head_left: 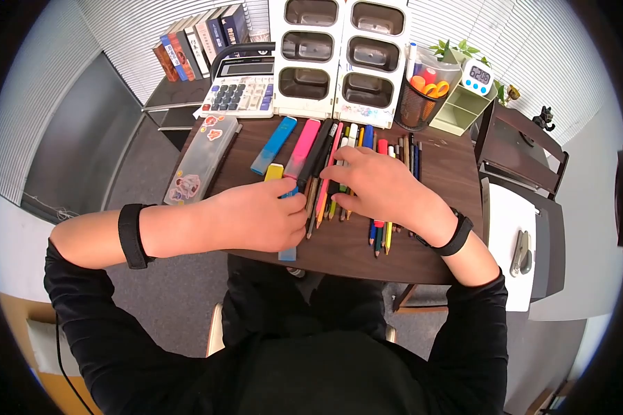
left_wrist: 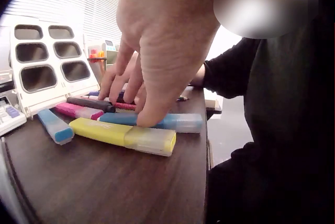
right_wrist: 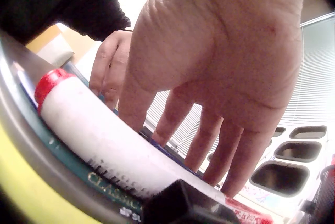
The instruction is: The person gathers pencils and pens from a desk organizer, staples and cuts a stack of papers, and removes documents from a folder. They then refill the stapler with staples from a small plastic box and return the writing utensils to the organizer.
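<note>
My left hand reaches over the near side of a row of pens and pencils. In the left wrist view its thumb touches a blue highlighter, while the other fingers extend down among the pens beyond. A yellow highlighter lies beside that one. Pink and second blue highlighters lie farther back, near a black marker. My right hand spreads over the pencils with fingers stretched down to them. Under its palm, a white marker with red ends shows large in the right wrist view.
Behind the pens stands a white rack with dark compartments. A calculator and a clear stickered case are at the left. A mesh pen cup with scissors and a green shelf holding a digital clock stand at the right.
</note>
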Motion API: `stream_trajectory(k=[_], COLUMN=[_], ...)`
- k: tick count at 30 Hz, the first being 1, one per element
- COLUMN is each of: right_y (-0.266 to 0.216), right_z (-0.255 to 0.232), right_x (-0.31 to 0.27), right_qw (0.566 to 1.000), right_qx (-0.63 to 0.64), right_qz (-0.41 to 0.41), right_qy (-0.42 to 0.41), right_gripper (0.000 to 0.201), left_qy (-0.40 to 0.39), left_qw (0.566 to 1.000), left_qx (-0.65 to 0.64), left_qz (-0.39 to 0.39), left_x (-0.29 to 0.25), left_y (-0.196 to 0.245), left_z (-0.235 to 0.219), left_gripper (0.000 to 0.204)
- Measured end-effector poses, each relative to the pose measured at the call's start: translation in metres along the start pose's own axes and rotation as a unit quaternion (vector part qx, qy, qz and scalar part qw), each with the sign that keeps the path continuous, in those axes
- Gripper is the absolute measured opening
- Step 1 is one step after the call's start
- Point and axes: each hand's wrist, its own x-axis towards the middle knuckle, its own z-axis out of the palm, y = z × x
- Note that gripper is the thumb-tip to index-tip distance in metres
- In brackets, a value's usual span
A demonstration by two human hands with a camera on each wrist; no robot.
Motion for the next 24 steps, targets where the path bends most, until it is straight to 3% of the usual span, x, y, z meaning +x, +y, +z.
stream_trajectory(k=[8, 12, 14, 20, 24], right_y=[0.002, 0.004, 0.003, 0.001, 0.0], right_z=[-0.002, -0.002, -0.002, -0.002, -0.003], right_x=[0.0, 0.001, 0.001, 0.001, 0.001], right_qw=[1.0, 1.0, 1.0, 1.0, 1.0], right_qx=[0.005, 0.009, 0.007, 0.002, -0.002], right_qz=[-0.006, -0.003, -0.003, 0.004, 0.004], right_qy=[0.0, 0.005, 0.007, 0.004, 0.008], right_gripper=[0.034, 0.033, 0.033, 0.032, 0.029], left_qy=[0.031, 0.065, 0.084, 0.017, -0.004], left_qw=[0.996, 0.994, 0.993, 0.988, 0.983], left_qx=[0.053, 0.056, 0.081, 0.146, 0.181], left_qz=[0.07, 0.065, 0.01, -0.053, -0.005], left_x=[-0.004, -0.007, -0.007, -0.015, -0.019], left_y=[-0.002, -0.01, -0.021, -0.055, -0.072], left_z=[-0.002, -0.011, -0.01, 0.006, 0.015], left_gripper=[0.019, 0.019, 0.019, 0.019, 0.017])
